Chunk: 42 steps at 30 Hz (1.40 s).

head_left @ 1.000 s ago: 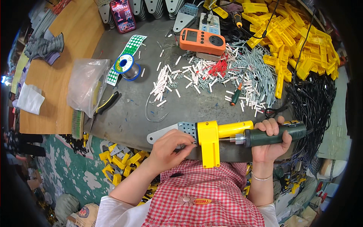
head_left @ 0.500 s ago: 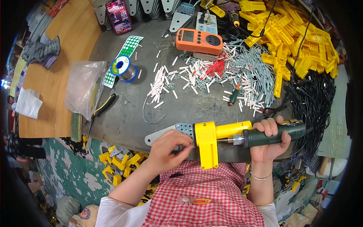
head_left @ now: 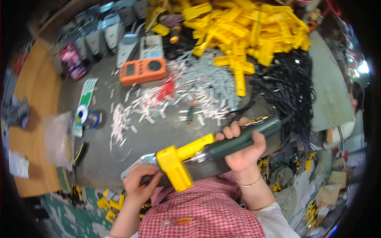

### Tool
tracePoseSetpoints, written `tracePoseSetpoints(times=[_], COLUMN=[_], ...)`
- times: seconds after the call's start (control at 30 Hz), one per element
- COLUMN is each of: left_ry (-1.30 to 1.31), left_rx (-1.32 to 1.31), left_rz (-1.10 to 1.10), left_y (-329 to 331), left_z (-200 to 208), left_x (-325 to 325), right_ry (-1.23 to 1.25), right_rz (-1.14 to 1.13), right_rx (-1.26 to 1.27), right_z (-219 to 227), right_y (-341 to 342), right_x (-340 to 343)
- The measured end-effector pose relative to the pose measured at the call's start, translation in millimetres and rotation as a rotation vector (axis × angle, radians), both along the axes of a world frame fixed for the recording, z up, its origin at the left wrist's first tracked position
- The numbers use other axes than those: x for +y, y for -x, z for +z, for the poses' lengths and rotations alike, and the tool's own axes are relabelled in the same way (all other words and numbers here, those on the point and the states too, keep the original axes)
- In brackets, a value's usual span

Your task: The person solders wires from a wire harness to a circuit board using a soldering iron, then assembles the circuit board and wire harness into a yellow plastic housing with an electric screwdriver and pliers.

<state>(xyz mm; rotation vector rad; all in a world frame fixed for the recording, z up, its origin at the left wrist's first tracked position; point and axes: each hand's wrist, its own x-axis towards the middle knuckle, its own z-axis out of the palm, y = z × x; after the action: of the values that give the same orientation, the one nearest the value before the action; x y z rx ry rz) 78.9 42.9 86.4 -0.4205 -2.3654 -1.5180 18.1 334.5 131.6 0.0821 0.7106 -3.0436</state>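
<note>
Head, RH [head_left: 245,155] w/ driver [head_left: 223,148] (grn), yellow pc [head_left: 174,168]

Lower centre, the right hand [head_left: 243,159] grips a green driver [head_left: 236,142] pointing at a yellow part [head_left: 173,167], the left hand [head_left: 139,182] at its left side; upper right, a yellow heap [head_left: 254,29] above black cables [head_left: 285,85]; upper left, an orange meter [head_left: 137,77]

Around the orange meter [head_left: 143,71] there, the grey bench [head_left: 162,131] carries a green sheet [head_left: 87,92] and a spool [head_left: 93,119] to the meter's left, white bits [head_left: 118,122] strewn in front, screws [head_left: 216,75] and a screwdriver [head_left: 190,112] rightward, and, farther right, heaped yellow parts [head_left: 246,29] and tangled black cables [head_left: 287,85].
</note>
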Motion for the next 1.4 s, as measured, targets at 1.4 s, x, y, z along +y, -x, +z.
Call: tracePoseSetpoints(times=[1.4], left_ry=[0.626], left_rx=[-0.077], left_rz=[0.125], left_y=[62], left_z=[58], left_x=[-157], right_ry=[-2.043], right_rz=[0.269], right_rx=[0.676], right_z=[54], right_y=[246], right_x=[-107])
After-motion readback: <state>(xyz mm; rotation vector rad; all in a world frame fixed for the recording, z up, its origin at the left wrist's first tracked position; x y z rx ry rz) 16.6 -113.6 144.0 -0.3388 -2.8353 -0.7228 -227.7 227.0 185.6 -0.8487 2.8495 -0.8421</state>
